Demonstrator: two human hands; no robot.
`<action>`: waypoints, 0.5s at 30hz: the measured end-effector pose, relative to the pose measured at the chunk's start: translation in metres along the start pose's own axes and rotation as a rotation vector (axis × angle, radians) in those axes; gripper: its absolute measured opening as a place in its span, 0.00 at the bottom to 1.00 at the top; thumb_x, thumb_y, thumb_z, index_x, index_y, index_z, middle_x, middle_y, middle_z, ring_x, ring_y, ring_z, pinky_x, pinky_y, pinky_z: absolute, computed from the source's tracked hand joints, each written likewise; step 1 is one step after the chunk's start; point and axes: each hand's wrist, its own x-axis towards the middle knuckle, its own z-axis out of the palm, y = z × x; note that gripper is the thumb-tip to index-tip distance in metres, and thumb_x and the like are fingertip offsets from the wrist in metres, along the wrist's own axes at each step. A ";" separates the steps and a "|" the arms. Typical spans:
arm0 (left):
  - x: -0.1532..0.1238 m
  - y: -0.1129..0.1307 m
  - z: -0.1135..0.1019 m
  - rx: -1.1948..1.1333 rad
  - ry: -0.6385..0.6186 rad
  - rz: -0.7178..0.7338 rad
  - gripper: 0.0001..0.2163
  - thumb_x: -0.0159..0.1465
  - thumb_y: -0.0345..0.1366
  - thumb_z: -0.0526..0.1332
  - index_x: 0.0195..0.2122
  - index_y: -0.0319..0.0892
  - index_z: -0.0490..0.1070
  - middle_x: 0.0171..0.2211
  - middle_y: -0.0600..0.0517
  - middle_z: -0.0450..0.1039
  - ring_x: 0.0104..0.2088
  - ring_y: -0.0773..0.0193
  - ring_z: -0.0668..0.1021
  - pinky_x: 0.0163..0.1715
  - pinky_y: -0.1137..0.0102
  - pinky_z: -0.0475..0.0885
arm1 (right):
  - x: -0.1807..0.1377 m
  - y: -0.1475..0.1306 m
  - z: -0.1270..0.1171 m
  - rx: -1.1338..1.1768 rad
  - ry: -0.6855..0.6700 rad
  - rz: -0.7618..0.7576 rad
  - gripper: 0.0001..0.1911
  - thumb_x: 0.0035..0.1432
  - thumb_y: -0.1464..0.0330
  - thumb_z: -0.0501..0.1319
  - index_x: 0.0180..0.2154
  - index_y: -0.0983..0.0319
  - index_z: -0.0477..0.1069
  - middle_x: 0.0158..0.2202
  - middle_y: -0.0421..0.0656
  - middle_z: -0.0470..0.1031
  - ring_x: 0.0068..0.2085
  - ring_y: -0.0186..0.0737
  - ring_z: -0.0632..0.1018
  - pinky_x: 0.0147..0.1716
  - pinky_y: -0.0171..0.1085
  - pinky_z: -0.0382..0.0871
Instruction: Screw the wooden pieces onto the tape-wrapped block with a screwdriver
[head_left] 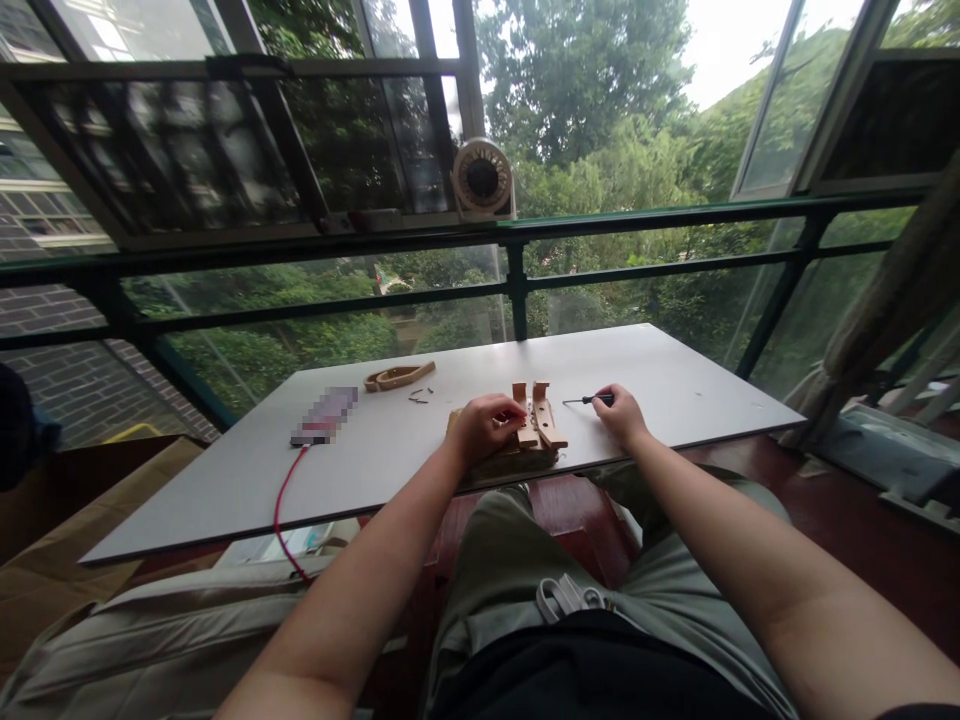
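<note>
My left hand (484,424) rests closed on a small wooden assembly (538,420) of upright slotted pieces near the front edge of the white table (240,470). Its fingers grip the left side of that assembly. My right hand (619,412) lies just to the right, closed around a small black-handled screwdriver (592,400) whose tip points left toward the wood. A flat wooden sheet lies under the assembly.
A curved wooden part (397,376) and a few small screws (418,398) lie farther back on the table. A blurred device (324,416) with a red cable (283,510) sits at the left. A small fan (482,178) stands on the railing. Cardboard lies at the lower left.
</note>
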 end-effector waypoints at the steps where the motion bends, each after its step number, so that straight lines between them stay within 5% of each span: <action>1: 0.000 0.000 0.000 0.002 0.001 0.007 0.05 0.62 0.34 0.61 0.34 0.42 0.77 0.33 0.50 0.77 0.32 0.66 0.77 0.34 0.72 0.73 | 0.000 0.000 0.000 0.000 -0.001 0.000 0.12 0.50 0.60 0.59 0.34 0.60 0.71 0.34 0.45 0.76 0.36 0.41 0.74 0.38 0.39 0.67; 15: 0.001 0.004 -0.001 0.036 -0.033 -0.050 0.07 0.63 0.37 0.61 0.35 0.43 0.78 0.33 0.52 0.79 0.28 0.68 0.76 0.31 0.74 0.71 | 0.000 0.001 0.001 0.000 -0.008 0.003 0.12 0.50 0.60 0.59 0.34 0.60 0.71 0.34 0.44 0.76 0.36 0.41 0.74 0.38 0.39 0.67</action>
